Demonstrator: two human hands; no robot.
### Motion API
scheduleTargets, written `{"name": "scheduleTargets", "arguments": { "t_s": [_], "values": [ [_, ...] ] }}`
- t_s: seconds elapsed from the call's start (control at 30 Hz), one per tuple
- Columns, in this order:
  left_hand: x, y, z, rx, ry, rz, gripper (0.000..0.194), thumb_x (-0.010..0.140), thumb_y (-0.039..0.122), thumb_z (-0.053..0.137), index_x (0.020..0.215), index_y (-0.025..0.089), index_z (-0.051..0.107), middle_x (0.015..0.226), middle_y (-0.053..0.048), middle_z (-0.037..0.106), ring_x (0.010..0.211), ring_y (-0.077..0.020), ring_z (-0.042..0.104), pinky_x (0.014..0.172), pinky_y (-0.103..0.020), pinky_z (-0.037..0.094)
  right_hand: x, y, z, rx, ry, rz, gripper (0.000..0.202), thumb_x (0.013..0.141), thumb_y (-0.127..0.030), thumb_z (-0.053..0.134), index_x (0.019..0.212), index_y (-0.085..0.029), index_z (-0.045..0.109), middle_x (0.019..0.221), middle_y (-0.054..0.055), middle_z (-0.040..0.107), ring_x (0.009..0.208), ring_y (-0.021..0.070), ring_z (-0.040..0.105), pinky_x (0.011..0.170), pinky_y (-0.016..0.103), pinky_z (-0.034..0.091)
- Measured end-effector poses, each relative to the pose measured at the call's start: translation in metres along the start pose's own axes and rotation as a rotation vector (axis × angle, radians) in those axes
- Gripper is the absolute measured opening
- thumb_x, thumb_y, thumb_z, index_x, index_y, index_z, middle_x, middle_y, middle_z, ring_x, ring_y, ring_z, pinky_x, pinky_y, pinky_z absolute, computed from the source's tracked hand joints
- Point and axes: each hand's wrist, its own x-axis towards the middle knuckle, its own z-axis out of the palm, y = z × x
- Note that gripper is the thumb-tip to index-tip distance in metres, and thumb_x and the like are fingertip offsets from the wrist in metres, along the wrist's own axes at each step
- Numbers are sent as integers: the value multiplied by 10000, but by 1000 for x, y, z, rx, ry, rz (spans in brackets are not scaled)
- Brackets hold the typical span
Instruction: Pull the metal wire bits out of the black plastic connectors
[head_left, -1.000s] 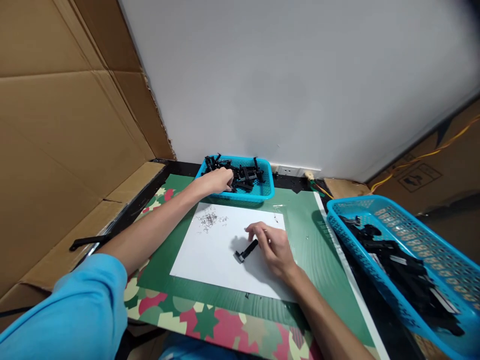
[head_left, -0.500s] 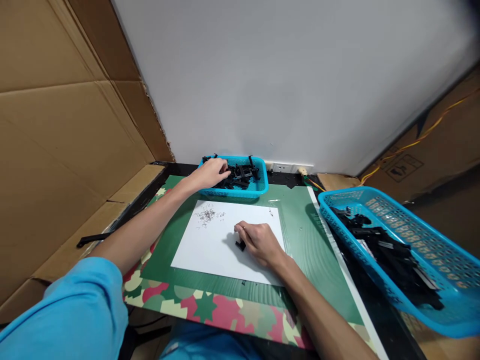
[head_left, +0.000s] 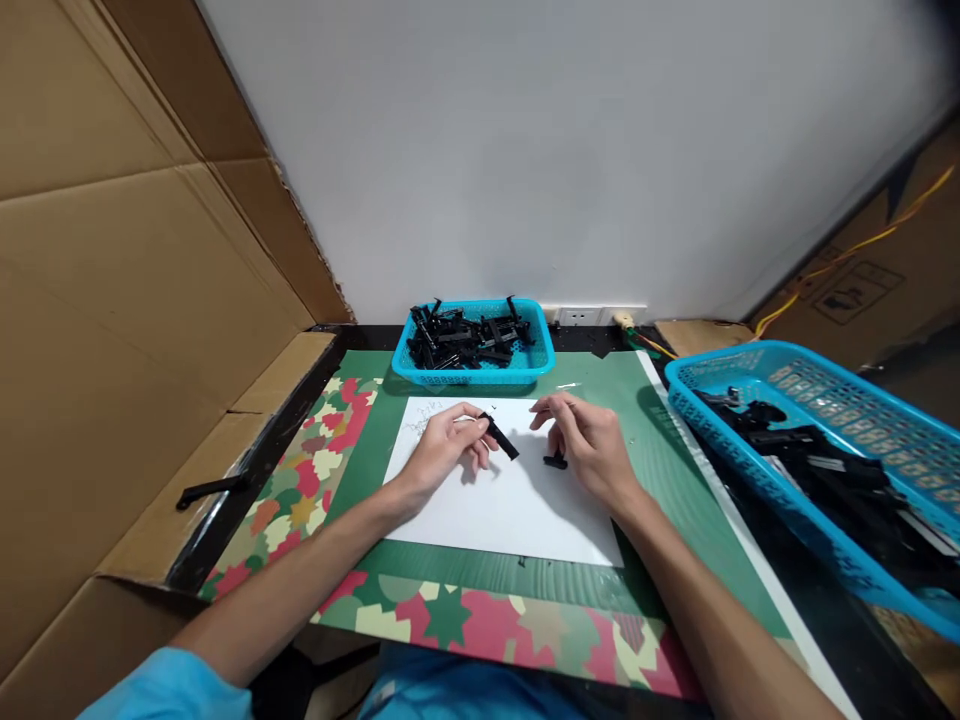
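My left hand (head_left: 450, 445) is closed over the white paper, thumb and fingers pinching one end of a slim black plastic part (head_left: 502, 438). The part's free end slants down to the right. Across from it, my right hand (head_left: 589, 440) is curled, with a short black piece (head_left: 555, 461) showing below its fingers and apparently held by them. Thumb and index finger of that hand come close together; anything tiny between them cannot be made out. The white paper (head_left: 480, 520) lies beneath both hands. Thin dark wire-like bits (head_left: 422, 418) are partly hidden behind my left hand.
Behind the paper stands a blue basket (head_left: 480, 377) of black parts. A larger blue basket (head_left: 757, 470) with black parts is at the right. A green mat (head_left: 675, 520) covers the table. Cardboard (head_left: 112, 300) rises on the left, and a wall with sockets (head_left: 579, 316) is behind.
My left hand has come back from the far basket to above the paper, now with a slim black part. My right hand has moved right and slightly up with its short black piece.
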Motion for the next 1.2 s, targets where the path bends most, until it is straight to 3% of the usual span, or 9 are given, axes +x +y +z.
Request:
{"name": "scheduleTargets", "arguments": {
  "t_s": [0.17,0.3,0.43,0.57,0.67,0.77,0.9,1.2],
  "values": [
    [-4,-6,-6,-273,-49,-147,395,905,484,808,1055,171,620,1043,-120,782,753,-164,748,629,-250,568,-9,-18,20,-9,-85,-103,203,1034,-382,673,1111,-237,791,1097,62,831,806,204,778,695,316,610],
    [-7,-9,-8,-302,-113,-156,394,900,464,813,1048,138,648,991,-114,747,736,-170,755,590,-248,572,-15,-23,25,-77,-41,-192,182,984,-338,749,1140,-263,804,1092,59,839,854,227,798,720,354,658],
    [-8,-9,-14,-85,-111,-41,378,916,478,786,1041,159,626,784,-31,687,553,-134,672,494,-242,513,-13,-21,18,-134,-32,-113,159,962,-359,776,1086,-272,825,1057,65,842,765,222,785,643,344,643],
    [-1,2,-38,213,135,177,281,889,358,804,1041,177,653,974,-51,707,683,-107,637,573,-231,503,-9,-14,12,-149,-116,-65,167,961,-399,767,1035,-267,838,995,64,843,742,229,770,629,349,623],
    [4,10,-57,528,263,278,172,882,262,793,1015,179,723,879,-20,686,717,-121,582,647,-263,476,-8,-11,13,-170,-185,-80,190,975,-427,748,1039,-272,837,970,56,839,733,224,763,612,341,606],
    [6,12,-65,728,209,320,86,883,245,805,955,201,788,928,-32,698,837,-165,625,764,-316,499,-8,-10,15,-164,-234,-97,202,983,-442,740,1060,-280,833,982,61,840,796,244,779,620,343,609],
    [4,3,-61,830,97,340,75,922,274,797,987,243,818,1013,-42,710,990,-217,650,905,-380,521,-8,-11,15,-132,-287,-126,189,996,-423,732,1091,-293,832,1036,64,836,900,257,786,693,360,626],
    [7,-14,-55,849,80,305,66,979,268,741,943,229,781,1016,-47,706,1050,-234,645,911,-385,518,-4,-8,15,-97,-333,-153,161,991,-388,750,1105,-307,829,1033,59,825,933,255,763,813,408,613]
  ]
}}
